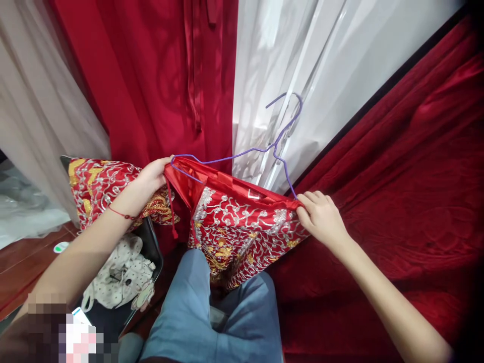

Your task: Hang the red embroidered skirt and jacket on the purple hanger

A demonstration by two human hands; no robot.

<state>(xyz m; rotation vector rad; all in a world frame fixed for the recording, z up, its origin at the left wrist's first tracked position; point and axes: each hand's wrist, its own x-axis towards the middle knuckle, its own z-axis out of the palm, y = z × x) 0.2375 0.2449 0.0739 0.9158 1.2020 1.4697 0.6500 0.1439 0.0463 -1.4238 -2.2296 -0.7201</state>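
Note:
A red skirt (234,217) with silver and gold embroidery hangs in front of my knees, its satin waistband stretched sideways between my hands. Inside the waistband sits a purple wire hanger (249,151), its hook pointing up and away from me. My left hand (154,174) pinches the waistband's left end at the hanger's corner, thumb and fingers closed. At the opposite end, my right hand (321,214) is closed on the cloth beside the hanger's right arm. Thin red ties dangle from the left side. The hanger's lower right part is hidden by cloth.
Another red embroidered cloth (102,184) drapes over a dark chair (155,247) at left. On that chair lies a white dotted fabric bag (121,277). Red satin drapery (151,75) and white fabric (264,60) hang ahead; dark red velvet (408,201) hangs at right.

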